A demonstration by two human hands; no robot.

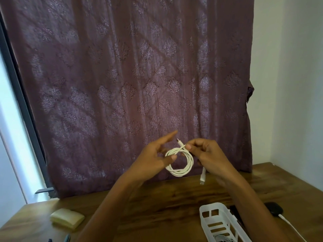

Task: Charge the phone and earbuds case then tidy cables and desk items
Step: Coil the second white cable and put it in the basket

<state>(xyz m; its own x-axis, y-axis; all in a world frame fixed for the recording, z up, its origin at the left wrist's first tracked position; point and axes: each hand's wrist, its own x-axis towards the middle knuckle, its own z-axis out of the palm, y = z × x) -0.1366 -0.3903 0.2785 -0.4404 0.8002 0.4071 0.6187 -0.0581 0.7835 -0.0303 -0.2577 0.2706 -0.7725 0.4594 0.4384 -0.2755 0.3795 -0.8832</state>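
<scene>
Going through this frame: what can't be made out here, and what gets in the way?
Head view only.
The white slotted plastic basket: cut by the bottom edge; contents unreadable.
The black oval case: partly covered by the right forearm.
The dark flat object beside the basket: mostly hidden by that forearm; cannot be identified.
The coiled white cable: its hanging plug is blurred, connector type unclear.
The pens at bottom left: cut off by the edge.

Purple patterned curtain (122, 75) between a dark window frame (21, 102) and a white wall (288, 84).
</scene>
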